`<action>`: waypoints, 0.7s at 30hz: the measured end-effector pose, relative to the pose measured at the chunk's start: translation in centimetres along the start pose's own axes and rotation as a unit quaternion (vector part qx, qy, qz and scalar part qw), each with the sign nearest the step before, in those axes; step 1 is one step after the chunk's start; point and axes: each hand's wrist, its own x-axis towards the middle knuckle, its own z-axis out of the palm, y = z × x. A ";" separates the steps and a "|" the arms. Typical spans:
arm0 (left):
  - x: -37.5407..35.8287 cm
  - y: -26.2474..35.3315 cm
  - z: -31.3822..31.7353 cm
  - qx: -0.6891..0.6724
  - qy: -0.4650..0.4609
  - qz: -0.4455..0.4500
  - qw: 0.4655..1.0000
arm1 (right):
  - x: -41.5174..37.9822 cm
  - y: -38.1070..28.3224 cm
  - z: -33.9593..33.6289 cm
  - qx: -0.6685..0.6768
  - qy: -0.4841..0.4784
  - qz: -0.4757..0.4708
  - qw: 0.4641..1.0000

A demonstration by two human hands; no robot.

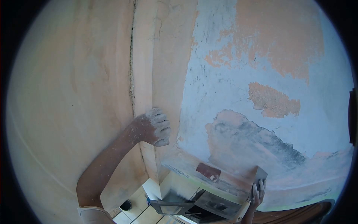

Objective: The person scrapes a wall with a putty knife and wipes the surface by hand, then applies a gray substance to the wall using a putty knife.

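Note:
My left hand (pixel 158 127) is closed in a fist beside the wall corner, its fingers coated in white dust. What it holds, if anything, is hidden. Low on the right, my right hand (pixel 258 192) grips a putty knife (pixel 260 173), fingers lying over the tool. Its flat grey blade points up near the wall, and a pale handle shows below the hand. The wall (pixel 231 93) behind has white filler, bare peach patches and a rough, flaking grey area. A dark vertical crack (pixel 131 71) runs left of the corner.
A dark red plate (pixel 208 172), perhaps a switch cover, is on the wall between my hands. Below are a grey-framed object (pixel 171 207) and a grey panel (pixel 218 204). A dark round container (pixel 126 205) stands on the tiled floor (pixel 138 211). A curved brown object (pixel 298 214) sits lower right.

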 end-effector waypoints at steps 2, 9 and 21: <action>0.1 0.1 0.0 0.000 -0.002 -0.001 1.000 | -0.2 0.1 0.0 0.008 -0.010 -0.010 1.000; 0.5 0.2 -0.1 0.003 -0.010 -0.010 1.000 | -0.5 0.1 0.1 0.033 0.013 0.003 0.999; 1.4 1.2 0.5 -0.022 0.070 -0.080 0.994 | 10.9 -14.4 7.7 0.318 0.041 -0.043 0.946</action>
